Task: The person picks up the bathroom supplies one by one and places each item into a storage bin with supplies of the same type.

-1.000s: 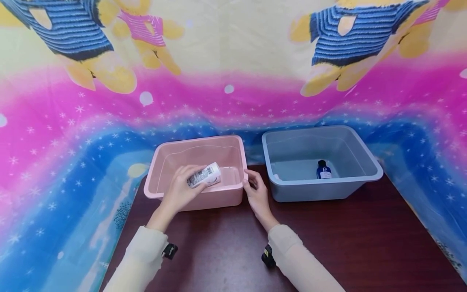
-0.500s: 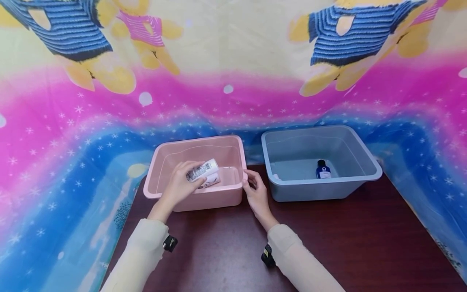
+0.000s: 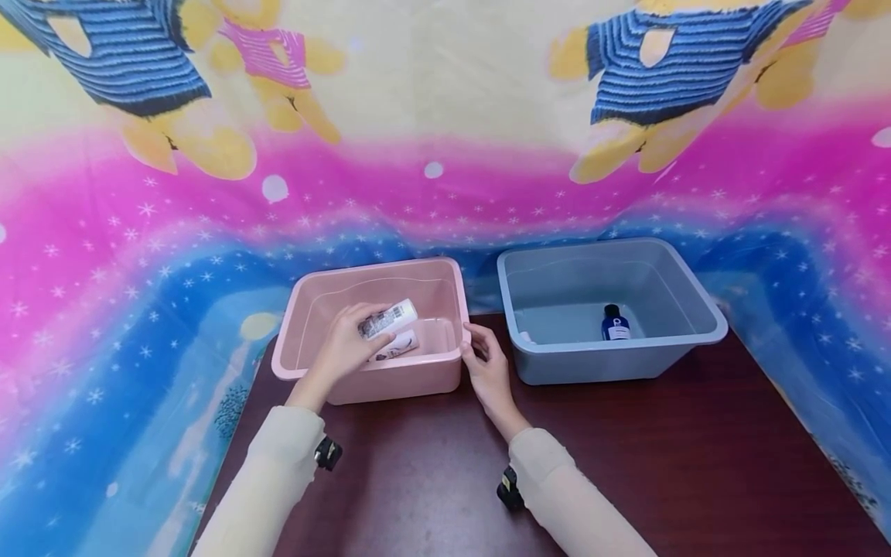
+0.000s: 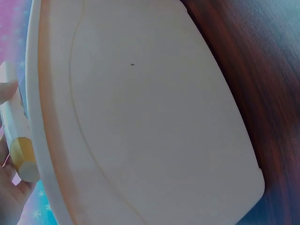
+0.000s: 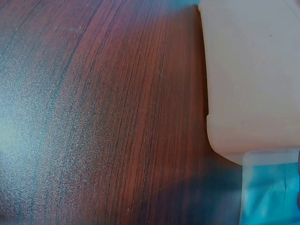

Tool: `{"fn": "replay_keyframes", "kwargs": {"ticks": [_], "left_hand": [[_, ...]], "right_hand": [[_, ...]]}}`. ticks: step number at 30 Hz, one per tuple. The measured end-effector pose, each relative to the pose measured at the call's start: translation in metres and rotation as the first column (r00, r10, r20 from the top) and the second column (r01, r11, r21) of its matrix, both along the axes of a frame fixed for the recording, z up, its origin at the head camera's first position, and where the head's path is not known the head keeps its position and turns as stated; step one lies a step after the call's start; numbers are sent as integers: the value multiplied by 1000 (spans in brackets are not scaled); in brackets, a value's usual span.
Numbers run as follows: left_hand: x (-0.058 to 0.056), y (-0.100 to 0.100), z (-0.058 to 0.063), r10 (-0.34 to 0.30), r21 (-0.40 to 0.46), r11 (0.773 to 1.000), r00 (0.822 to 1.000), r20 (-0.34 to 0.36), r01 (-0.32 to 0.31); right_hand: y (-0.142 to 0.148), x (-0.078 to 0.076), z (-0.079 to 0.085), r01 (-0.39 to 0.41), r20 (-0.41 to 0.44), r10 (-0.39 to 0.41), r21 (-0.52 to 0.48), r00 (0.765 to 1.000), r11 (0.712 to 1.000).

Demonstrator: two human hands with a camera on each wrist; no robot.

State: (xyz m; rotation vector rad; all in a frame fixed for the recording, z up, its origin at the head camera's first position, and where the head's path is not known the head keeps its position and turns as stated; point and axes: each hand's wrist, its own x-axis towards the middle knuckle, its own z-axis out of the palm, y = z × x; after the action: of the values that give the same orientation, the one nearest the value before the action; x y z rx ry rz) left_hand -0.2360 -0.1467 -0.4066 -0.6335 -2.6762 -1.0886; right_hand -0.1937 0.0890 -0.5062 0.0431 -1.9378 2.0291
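My left hand (image 3: 346,340) grips a white bottle (image 3: 398,314) with printed text, tilted over the front part of the pink basin (image 3: 455,290). In the left wrist view a gold band shows near one end of it, with fingers around its side. Below that bottle, inside the basin, lies a second white item (image 3: 405,342) with dark print, partly covered by the bottle and hand. At the basin's right front corner, my right hand (image 3: 489,371) holds the rim between bent fingers and thumb.
To the right stands a grey-blue basin (image 3: 619,363) with a dark blue bottle (image 3: 616,325) inside and a small white thing (image 3: 526,337) at its left front. Both basins rest on a dark wooden table (image 3: 431,472). A printed cloth (image 3: 431,201) hangs behind.
My left hand has lifted the white bottle slightly up and away, and more of the second white item beneath now shows. My right hand keeps its place at the rim.
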Motion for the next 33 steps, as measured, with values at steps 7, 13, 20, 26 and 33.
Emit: {"fn": "replay_keyframes", "kwargs": {"ticks": [7, 13, 20, 26, 33], "left_hand": [[-12, 0, -1, -32, -36, 999, 999, 34, 33], [-18, 2, -2, -40, -61, 997, 997, 73, 45], [-25, 1, -8, -37, -55, 998, 993, 114, 44], [-30, 1, -11, -25, -43, 999, 988, 152, 32], [-35, 3, -11, -21, -74, 997, 987, 160, 33]], "right_hand": [[-1, 0, 0, -3, -15, 3, -15, 1000, 1000], [-2, 0, 0, 2, -19, -3, -17, 1000, 1000], [-2, 0, 0, 11, -15, -11, -9, 1000, 1000], [-2, 0, -1, 17, -24, -17, -14, 1000, 1000], [-3, 0, 0, 16, -31, -16, -9, 999, 1000]]}}
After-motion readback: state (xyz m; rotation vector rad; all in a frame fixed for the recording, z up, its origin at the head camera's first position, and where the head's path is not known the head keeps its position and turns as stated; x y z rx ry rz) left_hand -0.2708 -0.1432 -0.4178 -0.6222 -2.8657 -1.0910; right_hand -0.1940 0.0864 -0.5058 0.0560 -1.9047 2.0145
